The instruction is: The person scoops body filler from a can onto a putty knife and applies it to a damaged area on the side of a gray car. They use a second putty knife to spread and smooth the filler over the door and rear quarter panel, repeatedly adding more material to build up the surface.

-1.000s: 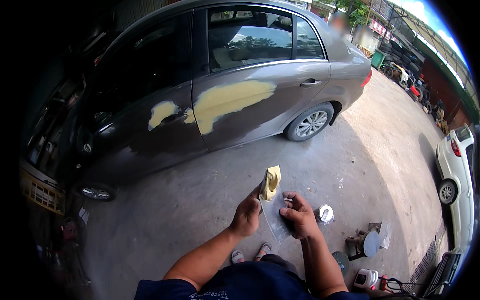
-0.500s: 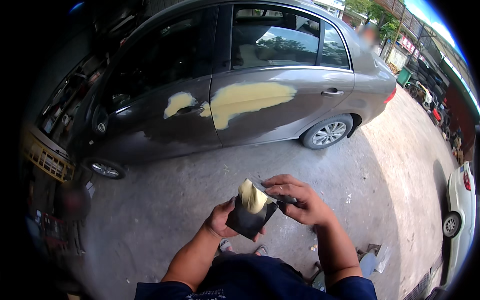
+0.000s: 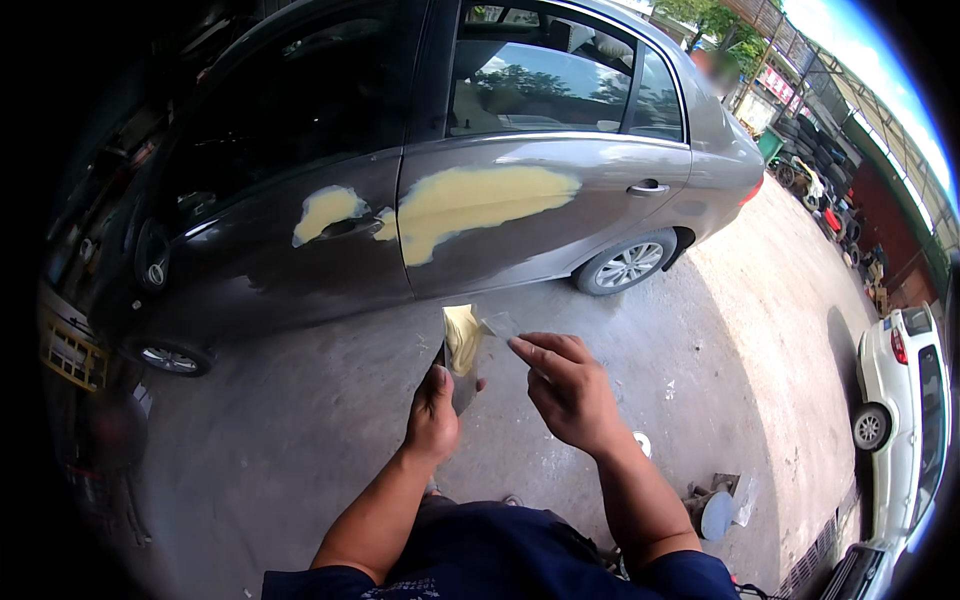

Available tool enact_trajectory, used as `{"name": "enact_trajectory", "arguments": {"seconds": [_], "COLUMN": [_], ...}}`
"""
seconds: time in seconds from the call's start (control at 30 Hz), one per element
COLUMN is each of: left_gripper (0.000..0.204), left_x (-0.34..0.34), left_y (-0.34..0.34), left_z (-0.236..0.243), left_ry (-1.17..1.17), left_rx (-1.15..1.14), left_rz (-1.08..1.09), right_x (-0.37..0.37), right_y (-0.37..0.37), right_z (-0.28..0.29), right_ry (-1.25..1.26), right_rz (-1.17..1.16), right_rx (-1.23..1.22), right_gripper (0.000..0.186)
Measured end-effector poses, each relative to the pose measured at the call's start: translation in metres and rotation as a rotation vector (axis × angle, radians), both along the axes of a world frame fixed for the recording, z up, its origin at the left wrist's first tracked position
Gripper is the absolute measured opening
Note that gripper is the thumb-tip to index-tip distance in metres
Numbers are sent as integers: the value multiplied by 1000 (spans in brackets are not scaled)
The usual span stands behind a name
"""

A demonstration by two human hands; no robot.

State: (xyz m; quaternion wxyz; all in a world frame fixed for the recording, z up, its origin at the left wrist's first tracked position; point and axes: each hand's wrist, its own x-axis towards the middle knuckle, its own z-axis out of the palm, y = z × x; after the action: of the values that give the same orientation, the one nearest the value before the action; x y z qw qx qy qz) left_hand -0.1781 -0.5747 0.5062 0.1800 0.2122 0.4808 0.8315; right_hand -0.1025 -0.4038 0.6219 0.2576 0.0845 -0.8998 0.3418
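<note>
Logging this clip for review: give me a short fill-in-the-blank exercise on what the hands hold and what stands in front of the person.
1. The left hand holds a flat board smeared with ____ filler.
2. The right hand grips a thin scraper whose blade points toward the ____.
3. The grey car shows filler patches on its ____.
4. At the right edge stands a ____ car.

Missing words: yellow; board; doors; white

Harsh daylight, dark fisheye rim
</note>
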Motion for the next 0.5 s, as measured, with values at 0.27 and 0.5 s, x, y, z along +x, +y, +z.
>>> {"name": "enact_trajectory", "arguments": {"seconds": [0.27, 0.5], "left_gripper": [69, 73], "left_x": [-107, -147], "left_y": [-72, -86], "left_z": [30, 30], "left_ry": [-467, -585], "left_rx": [350, 563], "left_rz": [-746, -1151], "right_x": [-51, -109], "right_y": [-38, -33], "right_z": [16, 0], "right_ry": [116, 156], "right_rz": [148, 259], "right_rx": [106, 62], "right_gripper": [60, 58]}}
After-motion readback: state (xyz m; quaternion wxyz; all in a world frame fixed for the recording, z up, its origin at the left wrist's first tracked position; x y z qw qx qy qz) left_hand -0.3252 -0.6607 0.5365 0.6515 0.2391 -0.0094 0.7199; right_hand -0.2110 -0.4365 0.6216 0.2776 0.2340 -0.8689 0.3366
